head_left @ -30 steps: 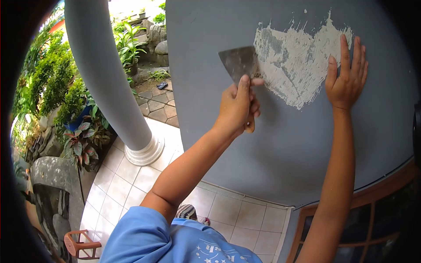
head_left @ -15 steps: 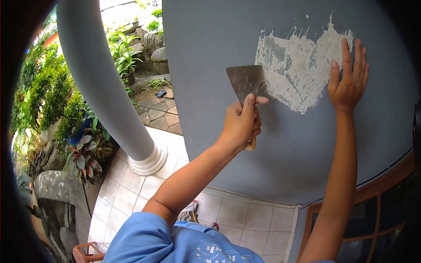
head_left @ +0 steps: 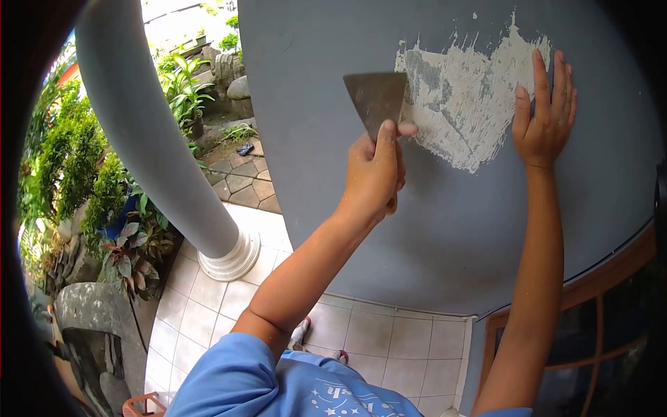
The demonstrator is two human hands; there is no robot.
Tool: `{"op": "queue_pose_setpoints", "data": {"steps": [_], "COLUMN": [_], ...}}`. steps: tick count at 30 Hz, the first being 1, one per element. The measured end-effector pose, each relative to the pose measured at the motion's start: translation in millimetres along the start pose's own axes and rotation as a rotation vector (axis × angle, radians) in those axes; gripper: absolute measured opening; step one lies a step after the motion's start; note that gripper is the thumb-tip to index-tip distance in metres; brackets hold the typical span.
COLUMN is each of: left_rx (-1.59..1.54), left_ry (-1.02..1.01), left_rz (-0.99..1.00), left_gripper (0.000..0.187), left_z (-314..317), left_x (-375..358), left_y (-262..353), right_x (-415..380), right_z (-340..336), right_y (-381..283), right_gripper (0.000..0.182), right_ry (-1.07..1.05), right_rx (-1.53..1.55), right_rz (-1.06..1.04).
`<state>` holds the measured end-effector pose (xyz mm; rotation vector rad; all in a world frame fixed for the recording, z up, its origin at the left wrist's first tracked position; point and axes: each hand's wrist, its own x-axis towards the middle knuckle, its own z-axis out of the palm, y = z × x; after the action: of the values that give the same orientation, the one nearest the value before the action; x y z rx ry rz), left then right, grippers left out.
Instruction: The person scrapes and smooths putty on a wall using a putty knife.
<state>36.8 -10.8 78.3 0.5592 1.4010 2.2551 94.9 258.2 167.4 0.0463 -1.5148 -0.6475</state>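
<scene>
Left grip (head_left: 375, 170) closed on scraper (head_left: 376, 99), blade against wall (head_left: 333, 208) just left of putty patch (head_left: 465, 97). Right grip (head_left: 542, 118) open, flat on wall, at patch's right edge.

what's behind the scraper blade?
The grey wall and the left edge of the whitish filler patch. The blade, held in the left hand, hides whatever wall or filler lies directly behind it. The right hand rests flat beside the patch.
</scene>
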Motion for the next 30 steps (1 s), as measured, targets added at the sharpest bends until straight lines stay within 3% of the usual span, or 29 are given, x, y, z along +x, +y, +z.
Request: {"op": "queue_pose_setpoints", "data": {"steps": [3,9,15,21,27,30], "left_rx": [0.006,0.016,-0.064,-0.074,-0.112,-0.014], "left_ry": [0.024,0.039,-0.016,0.062,-0.031,-0.025], "left_rz": [0.116,-0.032,0.074,-0.063,0.103,0.144], "left_gripper": [0.05,0.045,0.05,0.047,0.045,0.044], "left_z": [10,0,17,6,21,14], "left_x": [12,1,11,1,12,13], "left_y": [10,-25,3,-22,11,-5], "right_x": [2,2,1,0,0,1], "right_z": [0,-1,-1,-2,-1,-2], "right_y": [-3,-1,0,0,0,1], "right_gripper": [0.048,0.048,0.048,0.048,0.048,0.048], "right_ry": [0.004,0.008,0.018,0.004,-0.002,-0.008], "right_rx": [0.009,0.002,0.007,-0.005,0.002,0.002], "right_rz": [0.002,0.011,-0.004,0.03,0.031,0.044]}}
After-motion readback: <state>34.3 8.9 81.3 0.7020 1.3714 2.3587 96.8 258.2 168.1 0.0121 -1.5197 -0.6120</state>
